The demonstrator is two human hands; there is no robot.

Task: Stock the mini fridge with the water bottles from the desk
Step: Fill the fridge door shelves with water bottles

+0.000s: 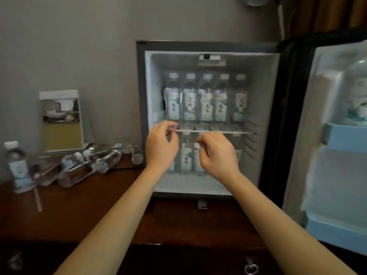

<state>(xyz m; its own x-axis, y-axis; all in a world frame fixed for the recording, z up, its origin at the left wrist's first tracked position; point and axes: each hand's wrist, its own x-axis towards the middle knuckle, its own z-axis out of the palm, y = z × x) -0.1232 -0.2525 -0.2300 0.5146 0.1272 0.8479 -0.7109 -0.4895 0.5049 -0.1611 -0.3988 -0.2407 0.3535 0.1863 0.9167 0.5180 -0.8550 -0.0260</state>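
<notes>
The mini fridge (pixel 143 120) stands on the wooden desk (pixel 83 207) with its door (pixel 337 155) swung wide to the right. Several labelled water bottles (pixel 206 98) stand in a row on the wire shelf (pixel 228 130), and more bottles (pixel 186 157) stand on the fridge floor behind my hands. My left hand (pixel 161 146) hovers at the shelf's front left, fingers loosely curled and holding nothing. My right hand (pixel 218 155) hangs in front of the lower compartment, fingers also loosely curled and empty. Several bottles (pixel 89 165) lie in a heap on the desk to the left, and one bottle (pixel 16 165) stands upright at the far left.
A framed picture card (pixel 61 120) leans against the grey wall behind the heap of bottles. The open door carries light blue shelves (pixel 347 135). Drawer handles (pixel 251 267) show along the desk's front edge.
</notes>
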